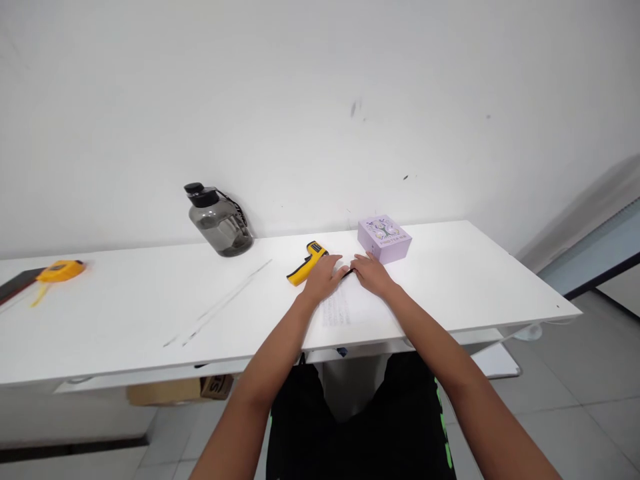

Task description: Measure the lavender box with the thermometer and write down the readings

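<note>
A sheet of paper with faint rows of writing lies on the white table in front of me. My left hand rests over its upper left part, thumb and fingers apart. Between my hands is a thin black stick that looks like a pen. The fingers of my right hand are closed at its right end; the left thumb is close beside it. A yellow and black infrared thermometer lies just left of my left hand. Behind my right hand stands a lilac box with a printed lid.
A large grey water bottle with black cap stands by the wall. At the far left are a yellow tape measure and a dark flat object. The white table has dark streaks. A cardboard box sits below.
</note>
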`<state>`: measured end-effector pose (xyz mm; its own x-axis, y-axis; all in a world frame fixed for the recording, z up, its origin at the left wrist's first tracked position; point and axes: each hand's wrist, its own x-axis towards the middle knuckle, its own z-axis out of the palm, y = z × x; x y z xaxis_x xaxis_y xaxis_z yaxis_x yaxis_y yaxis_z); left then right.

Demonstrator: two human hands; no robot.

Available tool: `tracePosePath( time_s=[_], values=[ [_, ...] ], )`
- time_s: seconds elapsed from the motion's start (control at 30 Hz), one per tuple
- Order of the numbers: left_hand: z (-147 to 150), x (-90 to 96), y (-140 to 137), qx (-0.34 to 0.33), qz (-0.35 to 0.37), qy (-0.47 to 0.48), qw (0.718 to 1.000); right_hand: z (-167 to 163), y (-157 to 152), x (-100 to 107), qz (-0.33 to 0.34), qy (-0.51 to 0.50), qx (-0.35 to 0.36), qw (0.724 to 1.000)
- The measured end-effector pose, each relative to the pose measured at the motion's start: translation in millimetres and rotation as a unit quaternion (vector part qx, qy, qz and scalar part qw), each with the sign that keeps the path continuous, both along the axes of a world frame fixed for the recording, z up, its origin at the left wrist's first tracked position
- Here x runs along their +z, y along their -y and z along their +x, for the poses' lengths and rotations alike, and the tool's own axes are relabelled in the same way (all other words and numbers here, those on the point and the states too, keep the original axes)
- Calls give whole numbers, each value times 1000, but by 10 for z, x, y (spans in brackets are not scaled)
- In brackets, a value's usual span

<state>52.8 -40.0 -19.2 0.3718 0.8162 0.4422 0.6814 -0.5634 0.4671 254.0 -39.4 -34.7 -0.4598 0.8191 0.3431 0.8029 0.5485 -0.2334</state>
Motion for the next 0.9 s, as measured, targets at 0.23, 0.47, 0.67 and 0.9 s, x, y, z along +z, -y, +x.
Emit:
tracePosePath(
  time_s=[0.23, 0.47, 0.67, 0.9],
  values=[
    [33, -15, 76, -40, -150, 52, 987, 30, -20, 3, 32, 8, -44, 998],
    [19, -3, 65, -30, -152, 28, 987, 7, 24, -14, 127, -8, -127, 984],
    [21, -35, 55, -51, -78, -70, 993, -1, 50, -5, 225, -21, -135, 965],
    [23, -108, -24, -52, 11, -64, 997, 6, 111, 73, 266, -4, -211, 941]
  ],
)
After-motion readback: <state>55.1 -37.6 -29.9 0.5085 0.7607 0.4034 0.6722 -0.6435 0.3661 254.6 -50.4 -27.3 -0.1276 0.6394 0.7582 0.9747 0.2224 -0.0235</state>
